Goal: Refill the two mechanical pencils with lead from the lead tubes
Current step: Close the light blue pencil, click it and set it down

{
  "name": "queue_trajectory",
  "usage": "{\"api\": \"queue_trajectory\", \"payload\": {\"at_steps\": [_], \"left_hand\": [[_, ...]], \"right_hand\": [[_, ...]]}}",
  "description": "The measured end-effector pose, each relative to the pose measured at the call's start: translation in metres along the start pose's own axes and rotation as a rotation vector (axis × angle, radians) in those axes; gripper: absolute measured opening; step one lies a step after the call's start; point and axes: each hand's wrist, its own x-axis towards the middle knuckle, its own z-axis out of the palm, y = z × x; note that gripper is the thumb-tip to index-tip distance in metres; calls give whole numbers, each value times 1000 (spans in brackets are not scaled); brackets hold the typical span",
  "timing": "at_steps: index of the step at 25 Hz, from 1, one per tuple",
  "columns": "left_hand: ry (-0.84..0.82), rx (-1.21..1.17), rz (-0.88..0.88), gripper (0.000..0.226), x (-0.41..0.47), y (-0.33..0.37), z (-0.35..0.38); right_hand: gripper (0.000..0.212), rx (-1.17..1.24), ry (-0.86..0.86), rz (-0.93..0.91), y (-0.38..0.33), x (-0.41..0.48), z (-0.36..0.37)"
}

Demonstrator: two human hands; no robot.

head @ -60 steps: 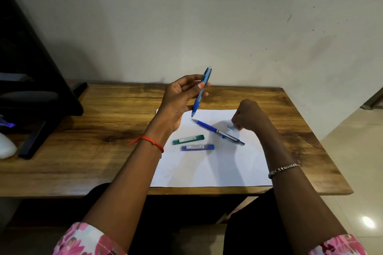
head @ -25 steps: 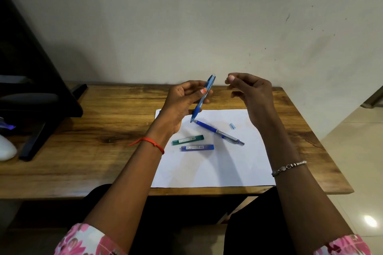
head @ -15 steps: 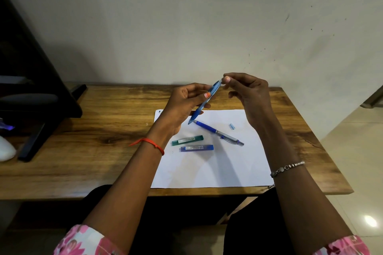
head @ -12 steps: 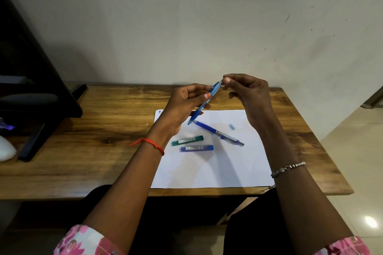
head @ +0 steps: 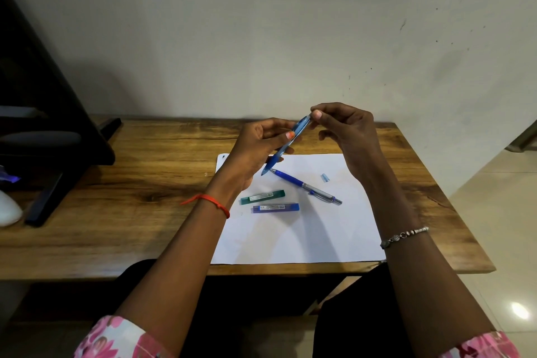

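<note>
Grips the light-blue pencil (head: 300,126) mid-barrel in the left hand (head: 255,145), tilted above the paper (head: 290,238), and pinches its top end with the right hand (head: 348,136). Risks jerking the pencil out of the left grip and off the table (head: 145,183) if tugged sharply.

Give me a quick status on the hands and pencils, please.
Left grip holds light blue pencil, tip down; right grip pinches its top end. Second pencil, green tube, blue tube, small cap lying on paper. Nothing in the way.

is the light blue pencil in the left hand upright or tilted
Tilted: the light blue mechanical pencil, gripped by the left hand, slants tip down-left, top end pinched by the right hand.
</note>
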Motion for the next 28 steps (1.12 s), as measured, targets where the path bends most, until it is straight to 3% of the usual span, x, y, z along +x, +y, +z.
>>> {"api": "queue_trajectory", "payload": {"at_steps": [28], "left_hand": [[-11, 3, 12, 13, -1, 0, -1]], "right_hand": [[12, -17, -83, 6, -3, -1, 1]]}}
